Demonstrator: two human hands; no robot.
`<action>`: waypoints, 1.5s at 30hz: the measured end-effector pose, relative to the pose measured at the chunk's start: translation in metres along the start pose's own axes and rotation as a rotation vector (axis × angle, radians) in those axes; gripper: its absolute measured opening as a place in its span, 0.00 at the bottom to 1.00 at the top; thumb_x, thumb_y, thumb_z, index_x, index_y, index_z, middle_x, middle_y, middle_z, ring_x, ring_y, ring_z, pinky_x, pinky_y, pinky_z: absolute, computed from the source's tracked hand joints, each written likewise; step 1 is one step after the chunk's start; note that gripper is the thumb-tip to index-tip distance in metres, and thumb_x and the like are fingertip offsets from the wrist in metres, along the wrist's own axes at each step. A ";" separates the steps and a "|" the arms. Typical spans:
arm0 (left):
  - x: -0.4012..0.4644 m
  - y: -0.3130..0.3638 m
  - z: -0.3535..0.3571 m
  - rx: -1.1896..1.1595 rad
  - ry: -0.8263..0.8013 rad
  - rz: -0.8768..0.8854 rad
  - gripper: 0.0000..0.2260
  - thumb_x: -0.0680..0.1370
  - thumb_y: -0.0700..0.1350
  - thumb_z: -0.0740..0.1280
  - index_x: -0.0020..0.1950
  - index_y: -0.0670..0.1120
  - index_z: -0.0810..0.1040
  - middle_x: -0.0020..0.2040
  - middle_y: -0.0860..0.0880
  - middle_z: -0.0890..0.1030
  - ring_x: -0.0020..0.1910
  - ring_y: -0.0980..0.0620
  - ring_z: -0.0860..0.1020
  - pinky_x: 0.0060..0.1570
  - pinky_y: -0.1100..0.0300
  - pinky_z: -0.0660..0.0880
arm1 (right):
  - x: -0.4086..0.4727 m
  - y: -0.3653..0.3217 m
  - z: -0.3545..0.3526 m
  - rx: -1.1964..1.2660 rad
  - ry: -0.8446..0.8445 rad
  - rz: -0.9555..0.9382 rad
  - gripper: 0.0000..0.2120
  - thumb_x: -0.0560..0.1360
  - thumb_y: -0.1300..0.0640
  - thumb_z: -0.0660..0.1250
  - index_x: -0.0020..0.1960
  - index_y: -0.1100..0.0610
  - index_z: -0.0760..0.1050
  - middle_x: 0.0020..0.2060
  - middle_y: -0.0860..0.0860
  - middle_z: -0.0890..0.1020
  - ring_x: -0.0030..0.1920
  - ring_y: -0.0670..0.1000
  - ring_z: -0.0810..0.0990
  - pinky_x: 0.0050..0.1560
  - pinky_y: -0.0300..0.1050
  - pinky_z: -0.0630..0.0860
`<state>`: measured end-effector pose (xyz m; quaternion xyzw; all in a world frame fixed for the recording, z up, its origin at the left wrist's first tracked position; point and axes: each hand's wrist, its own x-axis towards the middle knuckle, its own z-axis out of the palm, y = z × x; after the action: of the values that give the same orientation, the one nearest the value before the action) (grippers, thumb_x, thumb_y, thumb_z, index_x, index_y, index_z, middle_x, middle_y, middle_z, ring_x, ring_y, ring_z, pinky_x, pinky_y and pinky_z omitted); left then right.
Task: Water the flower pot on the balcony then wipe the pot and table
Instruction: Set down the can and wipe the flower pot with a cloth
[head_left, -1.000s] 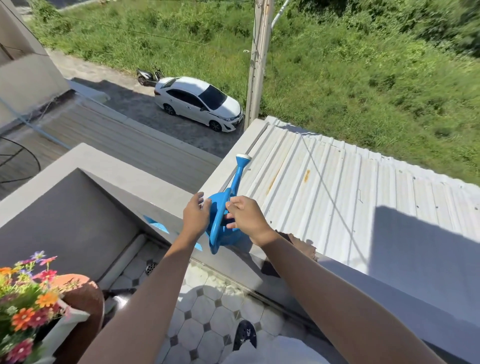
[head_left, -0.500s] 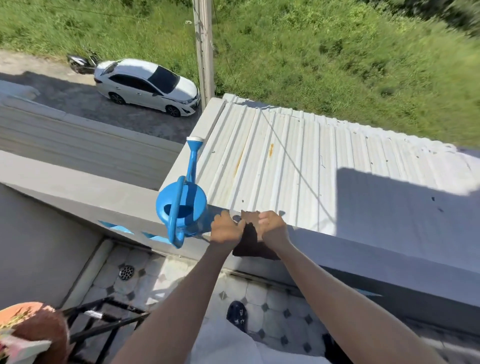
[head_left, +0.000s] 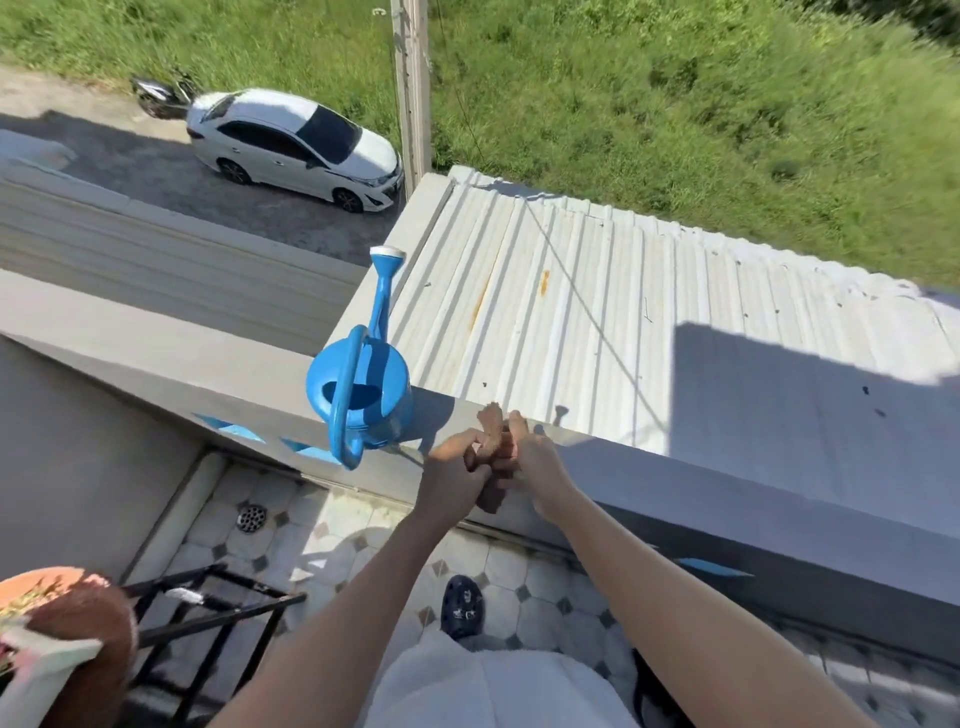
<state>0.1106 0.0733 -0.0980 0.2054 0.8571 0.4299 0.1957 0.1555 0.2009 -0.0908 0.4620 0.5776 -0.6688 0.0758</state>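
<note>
A blue watering can (head_left: 363, 392) stands upright on the grey balcony ledge (head_left: 156, 364), spout pointing away, with no hand on it. Just right of it, my left hand (head_left: 454, 475) and my right hand (head_left: 537, 467) are pressed together over the ledge's inner edge, both closed on a brown cloth (head_left: 493, 447) bunched between them. One end of the cloth sticks up above my fingers and another hangs below. The terracotta flower pot (head_left: 67, 618) shows at the bottom left corner, its flowers mostly cut off by the frame.
A black metal stand (head_left: 218, 608) sits on the tiled balcony floor (head_left: 332, 525) beside the pot. A floor drain (head_left: 252, 517) lies near the wall. My dark shoe (head_left: 461, 605) is on the tiles. Beyond the ledge are a corrugated roof (head_left: 597, 322), a white car and grass.
Both hands let go of the watering can, which now rests on the ledge. They moved right, took up the brown cloth and lifted it off the ledge, bunching it.
</note>
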 end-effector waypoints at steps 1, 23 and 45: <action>-0.007 -0.002 -0.010 0.041 0.007 0.039 0.11 0.66 0.36 0.68 0.45 0.48 0.81 0.32 0.60 0.74 0.33 0.60 0.73 0.34 0.74 0.66 | -0.002 0.001 0.006 0.088 -0.072 0.061 0.30 0.75 0.32 0.58 0.50 0.59 0.78 0.45 0.59 0.86 0.46 0.56 0.85 0.49 0.57 0.83; -0.306 -0.122 -0.196 0.054 0.696 -0.331 0.13 0.70 0.39 0.68 0.49 0.53 0.84 0.39 0.53 0.77 0.39 0.59 0.76 0.40 0.72 0.71 | -0.185 0.062 0.263 -0.026 -0.775 0.136 0.13 0.65 0.77 0.56 0.45 0.66 0.73 0.46 0.63 0.77 0.46 0.63 0.78 0.51 0.62 0.80; -0.209 -0.275 -0.277 -1.619 1.198 -1.116 0.14 0.81 0.49 0.59 0.38 0.46 0.69 0.33 0.49 0.69 0.28 0.56 0.62 0.27 0.66 0.60 | -0.115 0.044 0.424 -0.121 -0.665 0.249 0.11 0.77 0.61 0.61 0.44 0.56 0.82 0.44 0.59 0.85 0.39 0.55 0.85 0.49 0.50 0.80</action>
<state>0.0934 -0.3670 -0.1360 -0.6258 0.2567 0.7365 -0.0055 0.0226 -0.2204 -0.0803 0.2804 0.4992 -0.7327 0.3678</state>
